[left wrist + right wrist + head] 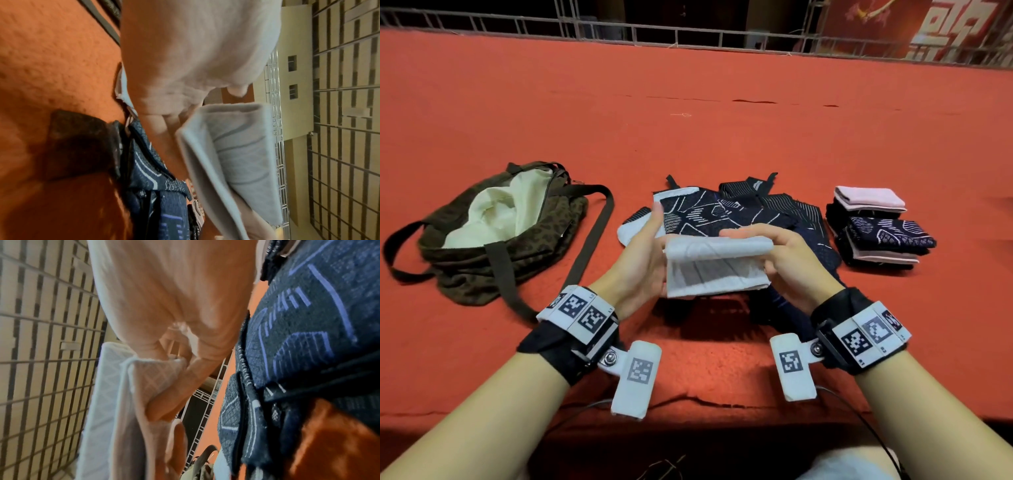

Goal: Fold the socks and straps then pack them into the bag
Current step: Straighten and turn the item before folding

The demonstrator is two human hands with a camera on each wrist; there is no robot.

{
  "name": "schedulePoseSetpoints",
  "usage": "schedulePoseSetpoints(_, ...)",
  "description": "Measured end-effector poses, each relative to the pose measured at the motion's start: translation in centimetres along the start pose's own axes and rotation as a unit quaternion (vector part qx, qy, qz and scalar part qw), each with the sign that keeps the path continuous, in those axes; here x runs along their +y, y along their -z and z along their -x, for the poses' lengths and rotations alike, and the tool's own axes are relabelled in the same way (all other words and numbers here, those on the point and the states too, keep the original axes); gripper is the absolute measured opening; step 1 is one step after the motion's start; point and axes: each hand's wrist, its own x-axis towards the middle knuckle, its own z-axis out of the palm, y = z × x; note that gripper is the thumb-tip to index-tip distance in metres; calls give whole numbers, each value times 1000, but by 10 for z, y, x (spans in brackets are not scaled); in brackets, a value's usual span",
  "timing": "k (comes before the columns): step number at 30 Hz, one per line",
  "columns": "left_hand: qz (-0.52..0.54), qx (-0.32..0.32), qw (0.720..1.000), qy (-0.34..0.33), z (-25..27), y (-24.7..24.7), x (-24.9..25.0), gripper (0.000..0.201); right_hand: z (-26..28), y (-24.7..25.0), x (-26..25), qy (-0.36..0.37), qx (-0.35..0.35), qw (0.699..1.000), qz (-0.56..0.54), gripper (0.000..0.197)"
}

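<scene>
A white ribbed sock [717, 270], folded over on itself, hangs in the air above the red cloth between both hands. My left hand [661, 253] holds its left end with the thumb raised; the fingers are hidden behind the fabric. My right hand [763, 246] pinches the right end, fingers on top and thumb below. The wrist views show the same sock [236, 146] [115, 402] against each palm. Behind it lies a loose pile of navy patterned socks and straps [739, 212]. The leopard-print bag [544, 236] lies open at the left, its cream lining showing.
A stack of folded pink and navy socks [876, 229] sits at the right. The bag's long dark strap [592, 236] trails toward me. The red cloth [688, 120] stretches far back to a metal railing [688, 34]. Its front edge runs just under my wrists.
</scene>
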Motion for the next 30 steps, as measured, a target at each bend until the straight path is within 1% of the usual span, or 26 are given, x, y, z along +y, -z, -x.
schedulePoseSetpoints(1, -43, 7, 999, 6, 0, -1, 0, 79, 0, 0, 0, -5, -3, 1000, 19, 38)
schedulePoseSetpoints(2, -69, 26, 997, 4, 1, -4, 1, 63, -1, -1, 0, -17, -2, 1000, 16, 40)
schedulePoseSetpoints(3, -72, 54, 996, -6, 0, -6, 0, 44, 0, -2, -1, -32, 3, 999, -3, 42)
schedulePoseSetpoints(4, -62, 84, 994, -20, -1, -7, -1, 31, -1, -2, -2, -52, 9, 998, -34, 44)
schedulePoseSetpoints(5, -47, 107, 993, -33, -3, -9, -2, 27, -1, -2, -3, -69, 16, 995, -69, 47)
schedulePoseSetpoints(7, -29, 133, 989, -52, -5, -10, -4, 29, -1, 2, -3, -107, 33, 988, -104, 40)
schedulePoseSetpoints(8, -34, 140, 988, -62, -6, -10, -5, 30, -1, 4, -1, -130, 33, 986, -96, 43)
schedulePoseSetpoints(9, -43, 144, 986, -75, -8, -11, -6, 30, -2, 6, 2, -150, 22, 986, -73, 51)
schedulePoseSetpoints(10, -55, 149, 983, -89, -8, -11, -7, 29, -2, 6, 4, -165, 2, 985, -50, 52)
schedulePoseSetpoints(11, -70, 152, 981, -102, -10, -13, -8, 28, -1, 5, 5, -174, -13, 984, -39, 47)
schedulePoseSetpoints(13, -91, 148, 977, -119, -12, -17, -8, 22, 1, 5, 7, -162, -9, 986, -33, 28)
schedulePoseSetpoints(15, -109, 144, 975, -125, -13, -25, -6, 11, 1, 6, 8, -115, 28, 993, -9, 17)
schedulePoseSetpoints(17, -120, 163, 971, -124, -19, -34, -3, 6, 0, 10, 7, -72, 70, 995, 11, 15)
schedulePoseSetpoints(18, -114, 171, 971, -124, -23, -40, -2, 5, 0, 13, 6, -62, 84, 994, 14, 15)
schedulePoseSetpoints(20, -100, 173, 972, -124, -35, -54, 0, 5, 1, 24, 0, -59, 100, 993, 19, 14)
schedulePoseSetpoints(22, -93, 175, 974, -109, -50, -72, 3, 18, 3, 42, -9, -67, 118, 991, 20, 12)
schedulePoseSetpoints(24, -80, 175, 978, -85, -66, -91, 10, 25, 4, 66, -18, -64, 154, 986, 22, 19)
schedulePoseSetpoints(26, -78, 161, 982, -68, -83, -112, 18, 25, 6, 93, -27, -67, 188, 979, 37, 27)
schedulePoseSetpoints(28, -118, 142, 980, -72, -101, -135, 23, 23, 8, 122, -34, -71, 222, 971, 52, 33)
schedulePoseSetpoints(29, -143, 133, 978, -79, -110, -147, 24, 23, 9, 136, -38, -72, 240, 966, 55, 31)
schedulePoseSetpoints(30, -164, 124, 975, -88, -119, -158, 26, 24, 9, 151, -41, -70, 258, 962, 48, 23)
